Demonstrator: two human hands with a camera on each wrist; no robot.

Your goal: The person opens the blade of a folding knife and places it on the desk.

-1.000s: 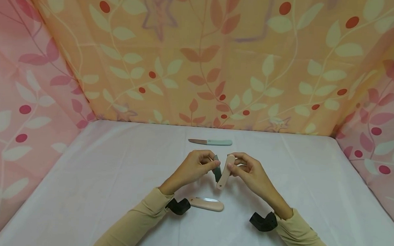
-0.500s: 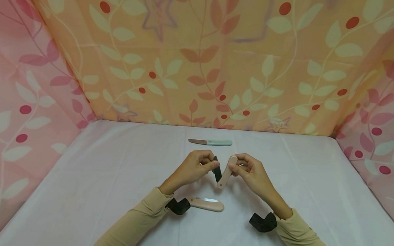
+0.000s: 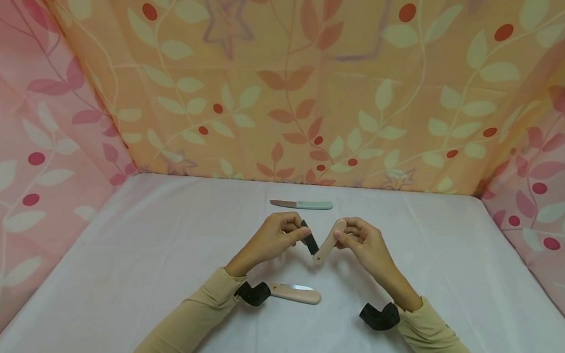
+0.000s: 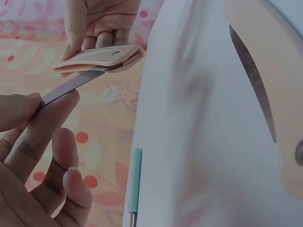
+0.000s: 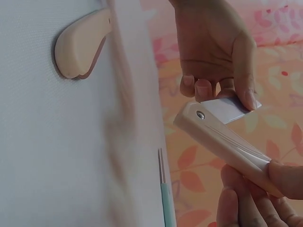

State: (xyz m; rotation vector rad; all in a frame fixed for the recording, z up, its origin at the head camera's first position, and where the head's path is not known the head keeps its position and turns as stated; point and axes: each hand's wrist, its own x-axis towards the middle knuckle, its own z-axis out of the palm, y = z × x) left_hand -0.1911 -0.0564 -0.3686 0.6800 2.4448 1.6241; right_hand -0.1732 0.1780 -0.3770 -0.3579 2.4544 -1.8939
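Above the middle of the desk [image 3: 167, 255], the two hands hold a folding knife [image 3: 321, 244] partly opened into a V. The left hand [image 3: 273, 239] pinches the blade [image 3: 310, 241] between thumb and forefinger, its other fingers loosely curled. The right hand [image 3: 366, 244] grips the far end of the beige handle [image 3: 328, 243], fingers curled round it. Blade and handle meet at the pivot, which is the lowest point of the knife, clear of the desk surface. In the right wrist view the blade [image 5: 226, 109] stands out from the handle [image 5: 227, 147] at the rivet.

A second beige knife [image 3: 294, 293] lies folded shut on the desk toward the near edge, just beside the left wrist. A mint-handled knife [image 3: 302, 204] lies open toward the far edge, blade pointing left, well apart from the hands.
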